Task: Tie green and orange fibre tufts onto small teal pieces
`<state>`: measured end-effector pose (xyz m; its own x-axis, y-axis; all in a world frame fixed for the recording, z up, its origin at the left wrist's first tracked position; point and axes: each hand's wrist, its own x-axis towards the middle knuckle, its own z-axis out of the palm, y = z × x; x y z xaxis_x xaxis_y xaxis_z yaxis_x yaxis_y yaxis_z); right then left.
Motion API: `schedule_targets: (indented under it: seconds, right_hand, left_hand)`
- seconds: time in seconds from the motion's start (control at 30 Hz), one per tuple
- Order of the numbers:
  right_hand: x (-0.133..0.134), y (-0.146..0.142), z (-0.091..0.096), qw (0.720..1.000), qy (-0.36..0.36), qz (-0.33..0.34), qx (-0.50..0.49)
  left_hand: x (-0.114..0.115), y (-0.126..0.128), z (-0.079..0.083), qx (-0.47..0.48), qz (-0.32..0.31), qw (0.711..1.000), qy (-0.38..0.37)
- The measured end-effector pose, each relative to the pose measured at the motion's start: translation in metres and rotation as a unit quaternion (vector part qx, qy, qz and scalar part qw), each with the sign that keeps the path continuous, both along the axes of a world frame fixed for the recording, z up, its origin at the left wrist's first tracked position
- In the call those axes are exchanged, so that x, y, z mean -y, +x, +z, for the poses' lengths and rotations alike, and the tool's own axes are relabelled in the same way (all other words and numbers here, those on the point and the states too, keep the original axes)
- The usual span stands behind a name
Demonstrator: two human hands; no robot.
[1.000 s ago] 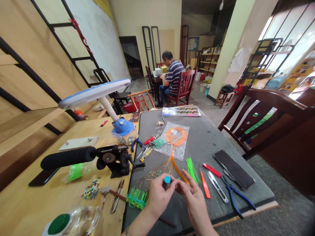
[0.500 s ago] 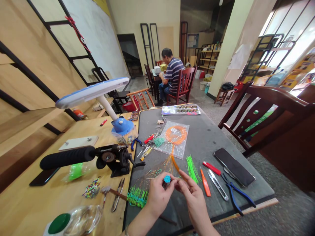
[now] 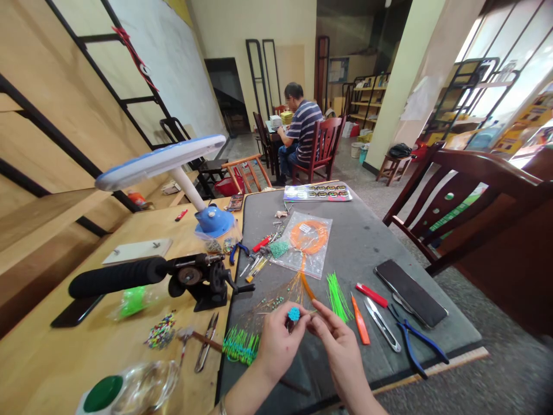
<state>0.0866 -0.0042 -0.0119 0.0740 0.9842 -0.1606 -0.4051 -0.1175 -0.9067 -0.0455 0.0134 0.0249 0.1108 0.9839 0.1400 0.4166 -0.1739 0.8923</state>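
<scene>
My left hand (image 3: 279,343) is closed around a bundle with a round, bright blue beaded-looking end (image 3: 294,314) that sticks up between thumb and fingers. The fingertips of my right hand (image 3: 339,343) are pinched together right beside the left thumb; whatever lies between them is too small to make out. Just beyond the fingers, a sheaf of orange strands (image 3: 307,286) fans out on the grey mat (image 3: 354,230). Loose bright green strands (image 3: 338,297) lie right of it. Left of my left wrist, a row of green-and-blue strands (image 3: 241,346) sits along a thin rod.
An orange coil (image 3: 309,237) lies in a clear bag. To the right are an orange-handled tool (image 3: 360,323), snips (image 3: 382,325), blue pliers (image 3: 417,343) and a phone (image 3: 410,294). A hand-cranked vise (image 3: 199,279) and lamp (image 3: 213,222) stand left. Another person (image 3: 302,129) sits far back.
Hardly anything differs. Both hands stay in the same place with the blue-ended bundle, and the right fingers have shifted only slightly.
</scene>
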Motion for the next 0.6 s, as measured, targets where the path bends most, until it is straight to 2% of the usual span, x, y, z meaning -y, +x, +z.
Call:
schedule_targets:
  seconds: [0.13,0.23,0.3,0.33,0.37,0.47,0.53,0.6]
  right_hand:
    - [0.001,-0.003,0.001,1.000,0.005,0.010,0.008]
    - [-0.001,0.006,0.005,0.999,0.023,0.017,0.039]
    - [-0.006,0.025,0.010,0.990,0.048,0.000,0.132]
    - [-0.010,0.039,0.012,0.974,0.067,-0.018,0.214]
    - [-0.014,0.054,0.014,0.942,0.086,-0.048,0.321]
    - [-0.029,0.097,0.017,0.777,0.152,-0.083,0.605]
    - [-0.037,0.115,0.017,0.679,0.139,-0.055,0.718]
    - [-0.042,0.121,0.014,0.609,0.107,-0.025,0.785]
  left_hand:
    - [0.000,0.001,0.000,0.002,-0.003,1.000,-0.004]
    - [-0.002,0.002,0.000,0.020,-0.002,1.000,-0.018]
    - [-0.003,0.002,0.001,0.034,0.004,0.999,-0.033]
    - [-0.004,0.001,0.001,0.041,0.008,0.998,-0.040]
    - [-0.005,0.001,0.002,0.047,0.010,0.998,-0.046]
    - [-0.008,0.000,0.003,0.065,0.012,0.996,-0.062]
    - [-0.010,-0.001,0.004,0.073,0.013,0.995,-0.064]
    - [-0.011,-0.001,0.005,0.075,0.015,0.995,-0.060]
